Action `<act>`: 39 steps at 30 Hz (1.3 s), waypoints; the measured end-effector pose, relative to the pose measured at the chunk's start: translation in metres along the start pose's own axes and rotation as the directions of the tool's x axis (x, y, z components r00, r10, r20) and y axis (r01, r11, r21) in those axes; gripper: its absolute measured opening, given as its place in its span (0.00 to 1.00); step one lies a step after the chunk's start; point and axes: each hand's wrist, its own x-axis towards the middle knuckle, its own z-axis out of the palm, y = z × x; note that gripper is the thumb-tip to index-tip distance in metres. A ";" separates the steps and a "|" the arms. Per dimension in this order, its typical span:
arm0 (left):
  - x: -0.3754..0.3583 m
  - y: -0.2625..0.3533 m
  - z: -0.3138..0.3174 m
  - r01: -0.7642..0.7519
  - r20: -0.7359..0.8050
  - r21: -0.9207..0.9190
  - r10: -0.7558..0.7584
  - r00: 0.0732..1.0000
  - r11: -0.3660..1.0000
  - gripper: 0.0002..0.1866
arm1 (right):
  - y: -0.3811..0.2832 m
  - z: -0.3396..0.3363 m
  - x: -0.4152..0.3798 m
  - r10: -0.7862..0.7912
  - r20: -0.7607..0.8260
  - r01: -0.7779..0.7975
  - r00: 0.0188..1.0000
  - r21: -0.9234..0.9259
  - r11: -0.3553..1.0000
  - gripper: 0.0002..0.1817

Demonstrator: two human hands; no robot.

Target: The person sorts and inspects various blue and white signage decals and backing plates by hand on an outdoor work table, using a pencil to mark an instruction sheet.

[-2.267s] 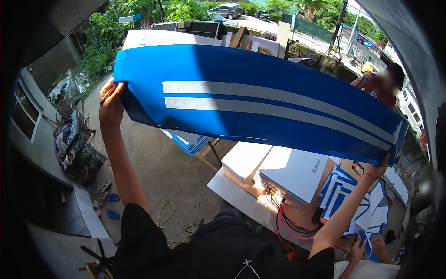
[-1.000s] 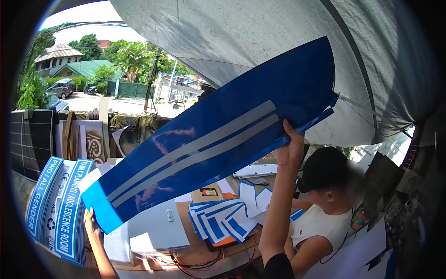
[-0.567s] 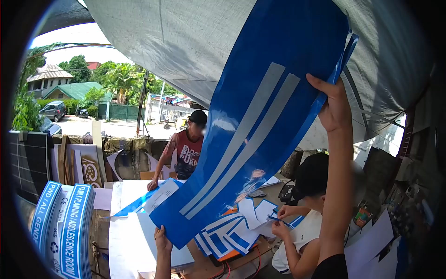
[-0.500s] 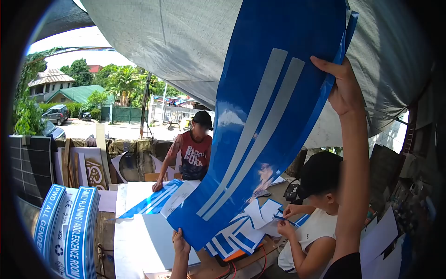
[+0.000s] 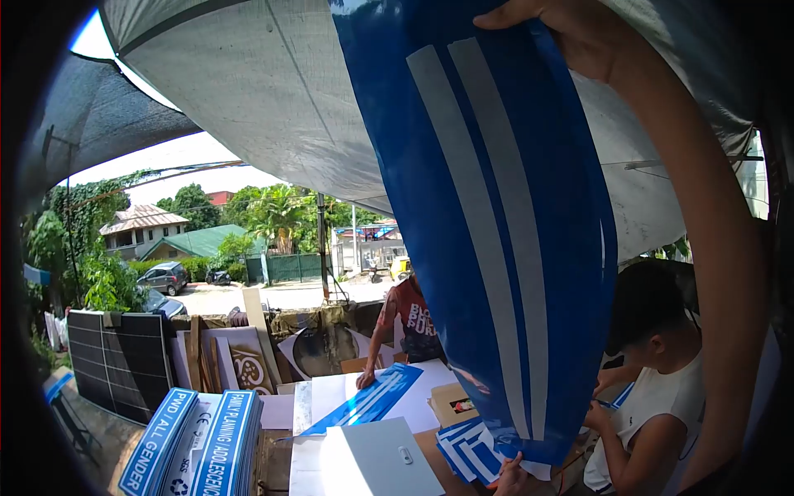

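A long blue glossy sheet (image 5: 571,248) with two pale grey strips down its middle hangs upright in front of me, curving like flexible vinyl film. High up, my right hand (image 5: 575,37) pinches its upper right edge, the thumb lying over the blue face. At the bottom, my left hand (image 5: 511,477) grips the lower edge between thumb and fingers. Just behind that hand lie several blue-and-white printed pieces (image 5: 467,446) on the table. The sheet's top end runs out of view.
Stacked blue-and-white signs (image 5: 223,446) stand at the left. A grey-white panel (image 5: 380,459) lies on the table beside another blue striped sheet (image 5: 372,401). One person (image 5: 413,318) leans there; another (image 5: 662,397) works at the right. A tarp (image 5: 248,91) hangs overhead.
My view has turned left. The sheet now hangs more upright, its lower end swung right in view. Both hands keep hold of it. The co-worker at the back is now partly hidden.
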 end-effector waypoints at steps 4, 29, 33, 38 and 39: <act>-0.006 0.001 -0.025 0.067 -0.004 0.149 -0.067 0.998 0.987 0.10 | 0.002 0.013 0.002 0.019 0.084 -0.023 0.996 0.042 0.999 0.20; -0.341 0.519 0.179 -0.080 0.184 0.947 0.320 0.930 -0.311 0.08 | 0.098 0.019 -0.037 -0.022 0.124 -0.036 0.992 0.447 0.894 0.15; -0.316 0.544 0.304 -0.341 0.689 0.724 0.621 0.374 -0.599 0.06 | 0.103 0.022 -0.040 -0.019 0.086 -0.023 0.996 0.471 0.882 0.14; -0.255 0.504 0.463 -0.738 0.872 0.425 0.457 0.177 -0.525 0.08 | 0.095 0.034 -0.055 -0.006 0.053 -0.022 0.999 0.516 0.856 0.15; -0.245 0.492 0.485 -0.809 0.896 0.364 0.412 0.169 -0.461 0.09 | 0.098 0.030 -0.053 -0.032 0.112 -0.032 0.993 0.525 0.850 0.16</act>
